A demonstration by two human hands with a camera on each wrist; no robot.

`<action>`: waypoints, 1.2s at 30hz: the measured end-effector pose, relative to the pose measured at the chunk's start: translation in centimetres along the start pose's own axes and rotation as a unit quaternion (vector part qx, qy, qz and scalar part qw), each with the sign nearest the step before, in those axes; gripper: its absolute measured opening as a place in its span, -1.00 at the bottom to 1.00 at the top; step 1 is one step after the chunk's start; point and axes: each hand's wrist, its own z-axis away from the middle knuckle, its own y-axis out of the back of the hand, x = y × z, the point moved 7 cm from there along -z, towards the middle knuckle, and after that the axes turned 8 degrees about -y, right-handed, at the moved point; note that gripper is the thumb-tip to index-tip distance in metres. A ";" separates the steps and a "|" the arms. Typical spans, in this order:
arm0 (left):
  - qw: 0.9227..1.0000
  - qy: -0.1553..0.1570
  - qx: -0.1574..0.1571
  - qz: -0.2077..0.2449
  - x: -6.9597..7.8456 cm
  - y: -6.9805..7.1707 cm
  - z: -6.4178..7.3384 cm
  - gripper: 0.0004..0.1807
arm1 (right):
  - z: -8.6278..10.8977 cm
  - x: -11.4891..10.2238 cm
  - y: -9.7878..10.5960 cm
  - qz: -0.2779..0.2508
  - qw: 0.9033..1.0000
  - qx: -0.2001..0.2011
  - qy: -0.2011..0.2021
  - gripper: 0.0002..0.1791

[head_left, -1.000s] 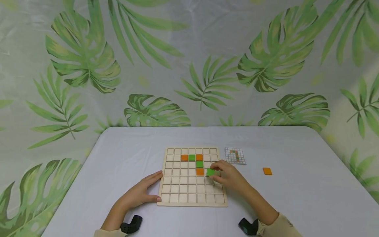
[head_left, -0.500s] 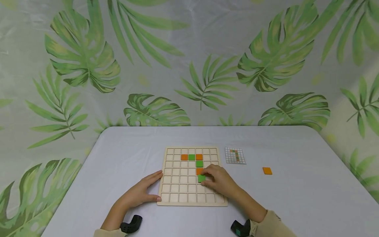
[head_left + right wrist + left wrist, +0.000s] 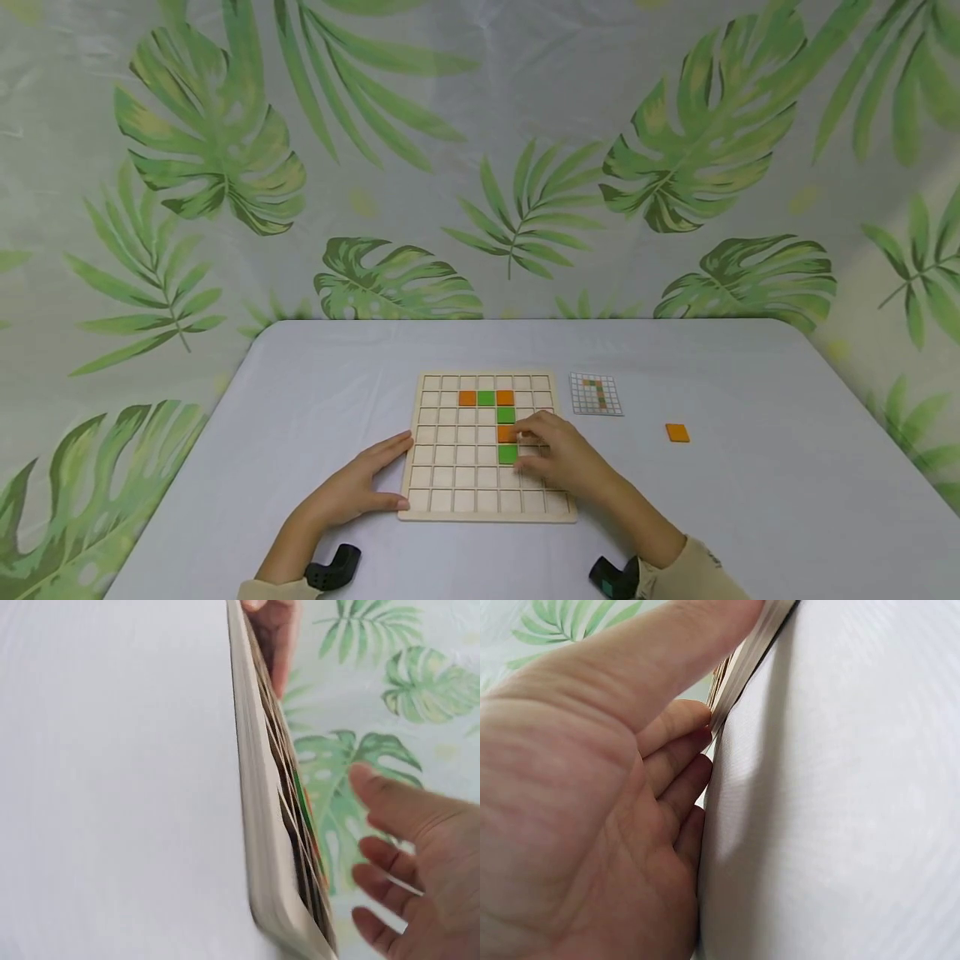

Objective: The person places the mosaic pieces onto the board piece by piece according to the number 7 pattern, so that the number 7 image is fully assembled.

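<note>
A wooden grid board point(image 3: 465, 479) lies on the table with orange and green square tiles in some cells. At the bottom of the column of tiles sits a green tile point(image 3: 507, 454), just below an orange tile point(image 3: 506, 433). My right hand point(image 3: 558, 454) hovers beside these two, its thumb and fingers apart; in the right wrist view nothing is between them. Along the board's left edge rests my left hand point(image 3: 360, 483), thumb and fingertips touching the rim. In the left wrist view the fingers point(image 3: 679, 761) lie fairly straight against that edge.
A small printed pattern card point(image 3: 596, 394) lies to the right of the board. Farther right is a loose orange tile point(image 3: 677, 433). A white cloth covers the table point(image 3: 337, 358), and a leaf-patterned curtain point(image 3: 525, 125) hangs behind it.
My right hand has moved left and down with the green tile, which now sits in the cell below the lowest orange one. The fingers have let go of it. My left hand stays put.
</note>
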 end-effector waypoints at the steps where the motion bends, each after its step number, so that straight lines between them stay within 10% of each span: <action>1: 1.000 -0.001 -0.001 0.001 0.0 0.0 0.0 -0.01 | 0.1 0.0 0.5 -0.003 1.000 0.003 -0.005 -0.50; 18: 1.000 -0.001 -0.004 0.002 0.0 -0.1 0.0 -0.01 | 5.3 6.6 10.0 0.042 0.993 0.093 -0.064 -0.40; 36: 1.000 -0.005 -0.001 -0.002 0.1 0.0 0.0 -0.01 | 9.1 14.4 12.6 0.064 0.982 0.112 -0.138 -0.48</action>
